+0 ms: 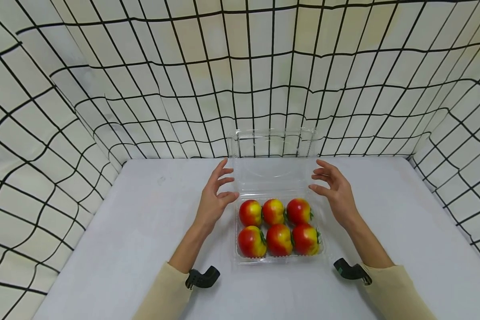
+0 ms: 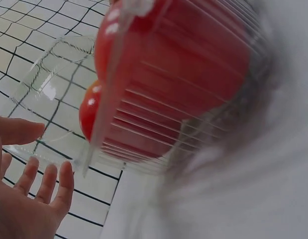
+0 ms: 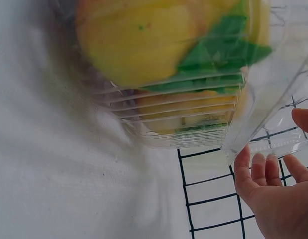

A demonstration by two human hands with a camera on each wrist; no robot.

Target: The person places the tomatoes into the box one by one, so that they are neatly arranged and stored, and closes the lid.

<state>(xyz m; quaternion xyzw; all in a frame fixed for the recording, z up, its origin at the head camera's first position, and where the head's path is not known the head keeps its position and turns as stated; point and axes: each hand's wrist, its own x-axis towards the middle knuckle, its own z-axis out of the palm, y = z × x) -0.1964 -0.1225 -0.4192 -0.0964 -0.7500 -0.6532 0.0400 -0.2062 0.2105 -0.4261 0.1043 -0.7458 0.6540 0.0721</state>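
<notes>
A clear plastic clamshell box lies on the white table, its transparent lid raised at the back. Several red-and-yellow fruits with green leaves sit inside in two rows of three; their exact kind is unclear. My left hand is beside the lid's left edge, fingers apart and slightly bent. On the opposite side, my right hand mirrors it, fingertips close to the lid's right edge. In the wrist views, the left hand and right hand grip nothing; whether fingertips touch the lid I cannot tell.
Black wire netting over pale panels stands behind the table and along both sides. The white tabletop extends on either side of the box. A dark curved device is worn at each wrist, by the beige sleeves.
</notes>
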